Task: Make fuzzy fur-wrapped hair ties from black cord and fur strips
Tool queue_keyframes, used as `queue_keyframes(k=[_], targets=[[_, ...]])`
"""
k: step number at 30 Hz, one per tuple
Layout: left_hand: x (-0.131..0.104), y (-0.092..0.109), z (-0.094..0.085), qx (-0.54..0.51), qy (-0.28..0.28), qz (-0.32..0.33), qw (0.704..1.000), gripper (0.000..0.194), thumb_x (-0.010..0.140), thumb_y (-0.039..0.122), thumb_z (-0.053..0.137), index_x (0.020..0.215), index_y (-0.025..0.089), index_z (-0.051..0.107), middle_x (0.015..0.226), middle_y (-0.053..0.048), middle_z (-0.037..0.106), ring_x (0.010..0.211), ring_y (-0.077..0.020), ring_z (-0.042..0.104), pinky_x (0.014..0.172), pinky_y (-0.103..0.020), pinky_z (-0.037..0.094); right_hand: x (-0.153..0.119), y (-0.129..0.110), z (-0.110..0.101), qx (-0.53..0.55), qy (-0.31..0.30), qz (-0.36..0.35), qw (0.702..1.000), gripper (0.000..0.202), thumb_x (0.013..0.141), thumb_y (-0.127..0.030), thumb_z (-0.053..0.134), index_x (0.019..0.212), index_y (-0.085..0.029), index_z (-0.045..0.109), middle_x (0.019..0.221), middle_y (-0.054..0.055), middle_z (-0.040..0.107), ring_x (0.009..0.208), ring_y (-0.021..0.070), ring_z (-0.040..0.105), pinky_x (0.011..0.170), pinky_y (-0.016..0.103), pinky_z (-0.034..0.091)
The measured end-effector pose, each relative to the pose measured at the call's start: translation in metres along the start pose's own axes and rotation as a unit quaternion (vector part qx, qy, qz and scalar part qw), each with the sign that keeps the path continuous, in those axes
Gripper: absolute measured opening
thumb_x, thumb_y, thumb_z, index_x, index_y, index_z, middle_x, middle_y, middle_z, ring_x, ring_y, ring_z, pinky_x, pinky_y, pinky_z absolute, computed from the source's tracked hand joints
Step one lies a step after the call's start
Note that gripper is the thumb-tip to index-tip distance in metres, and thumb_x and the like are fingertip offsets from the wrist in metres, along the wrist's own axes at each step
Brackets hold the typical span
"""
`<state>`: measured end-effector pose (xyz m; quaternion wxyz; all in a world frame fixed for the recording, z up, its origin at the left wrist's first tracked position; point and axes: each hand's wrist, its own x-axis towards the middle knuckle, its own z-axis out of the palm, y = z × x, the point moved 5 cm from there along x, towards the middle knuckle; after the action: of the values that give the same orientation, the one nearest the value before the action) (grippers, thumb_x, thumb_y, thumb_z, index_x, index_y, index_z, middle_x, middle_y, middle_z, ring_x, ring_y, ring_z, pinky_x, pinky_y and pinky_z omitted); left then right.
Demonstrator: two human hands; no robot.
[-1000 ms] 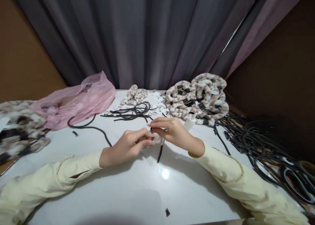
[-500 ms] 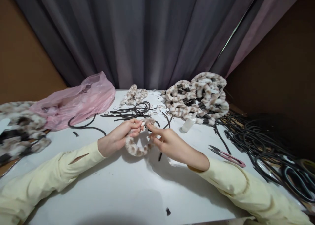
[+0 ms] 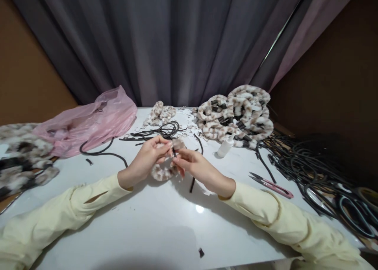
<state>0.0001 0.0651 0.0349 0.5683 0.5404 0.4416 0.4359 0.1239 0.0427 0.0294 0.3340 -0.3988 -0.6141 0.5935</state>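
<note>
Curtain (image 3: 177, 45) across the back, desk (image 3: 153, 226) stretching out before it, pink bag (image 3: 97, 124) on the left, pile (image 3: 251, 116) of fur rings opposite! Centre stage, left hand (image 3: 147, 156) and right hand (image 3: 195, 164) close together, both pinching the ring (image 3: 163, 174) mid-desk. Snips (image 3: 276, 187) lie right, bottle (image 3: 225, 148) by the pile, dark bit (image 3: 174, 153) showing between the hands.

From where I stand, ring (image 3: 162, 174) = fluffy fur-type cloth, cords (image 3: 291, 171) matt, tabletop (image 3: 141, 230) v glossy, bag (image 3: 97, 122) thin crinkly plastic, curtain (image 3: 153, 45) matt cloth.
</note>
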Motion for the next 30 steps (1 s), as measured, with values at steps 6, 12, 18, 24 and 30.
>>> queue_keyframes(k=[6,12,18,24,30], targets=[[-0.008,0.002,0.000,0.360,0.066,0.229,0.902,0.015,0.081,0.031,0.054,0.089,0.019,0.050,0.081,-0.001,0.064,0.060,-0.0115,0.056,0.055,-0.021,0.041,0.000,-0.008,-0.014,-0.187,0.012,-0.009,0.982,0.026,0.085,-0.024,0.045,0.062,-0.014,0.052,0.050,-0.006,0.036,0.049,0.0066,0.032,0.050,0.022,0.026],[-0.012,-0.003,0.004,0.435,-0.001,0.342,0.833,0.012,0.085,0.023,0.047,0.074,0.020,0.046,0.068,-0.001,0.056,0.058,-0.0125,0.050,0.058,-0.024,0.039,-0.001,-0.019,-0.017,-0.373,0.020,-0.120,0.920,0.016,0.081,-0.011,0.051,0.068,-0.013,0.060,0.054,-0.004,0.046,0.051,0.0068,0.034,0.053,0.021,0.026],[-0.009,-0.005,0.008,0.436,-0.071,0.348,0.827,0.022,0.084,0.018,0.044,0.062,0.020,0.041,0.060,0.001,0.042,0.057,-0.0141,0.039,0.058,-0.027,0.032,-0.008,-0.022,-0.011,-0.455,-0.006,-0.177,0.873,0.020,0.082,-0.006,0.047,0.067,-0.013,0.058,0.067,0.003,0.057,0.061,0.0110,0.047,0.058,0.022,0.031],[-0.009,-0.011,0.012,0.446,-0.133,0.327,0.822,0.018,0.085,0.014,0.041,0.067,0.020,0.041,0.064,0.001,0.042,0.058,-0.0132,0.037,0.058,-0.026,0.030,-0.010,-0.025,-0.012,-0.523,-0.021,-0.169,0.835,0.020,0.080,-0.001,0.046,0.077,-0.012,0.062,0.075,0.006,0.059,0.065,0.0127,0.051,0.058,0.023,0.031],[-0.017,-0.009,0.018,0.446,-0.207,0.333,0.805,0.016,0.082,0.006,0.034,0.077,0.019,0.042,0.075,-0.002,0.047,0.067,-0.0146,0.043,0.063,-0.025,0.036,-0.014,-0.034,-0.016,-0.602,-0.018,-0.212,0.769,0.027,0.072,0.006,0.041,0.075,-0.014,0.060,0.074,0.004,0.054,0.063,0.0122,0.046,0.054,0.024,0.026]])
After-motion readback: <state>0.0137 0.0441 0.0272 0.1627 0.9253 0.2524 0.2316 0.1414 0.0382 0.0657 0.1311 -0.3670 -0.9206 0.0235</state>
